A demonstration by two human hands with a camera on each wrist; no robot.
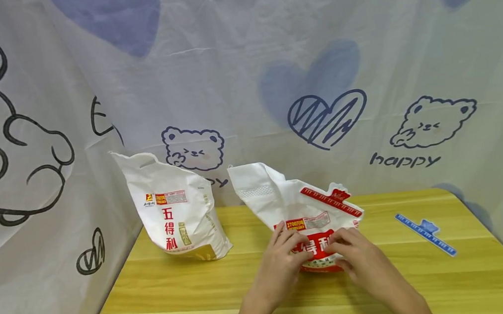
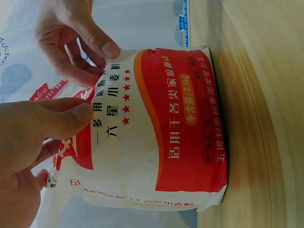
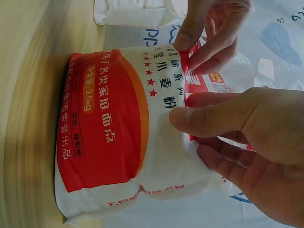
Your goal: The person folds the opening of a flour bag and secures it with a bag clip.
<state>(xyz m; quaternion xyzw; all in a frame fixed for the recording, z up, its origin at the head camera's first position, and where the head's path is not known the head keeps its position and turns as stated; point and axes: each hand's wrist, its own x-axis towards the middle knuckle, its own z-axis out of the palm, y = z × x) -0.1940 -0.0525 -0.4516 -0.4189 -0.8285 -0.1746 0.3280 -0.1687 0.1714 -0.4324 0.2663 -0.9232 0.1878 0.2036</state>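
Note:
A white and red flour bag stands on the table, its upper part folded and leaning back. Along the top right of the bag lies a red sealing clip with toothed markings. My left hand pinches the bag's front on the left side, thumb on the printed face. On the other side my right hand pinches the same front, its thumb pressed near the black lettering in the right wrist view. Part of the red label is hidden under the fingers.
A second white flour bag, its top standing up loose, is at the left on the wooden table. To the right lies a blue sealing clip. A printed cloth hangs behind and at the sides.

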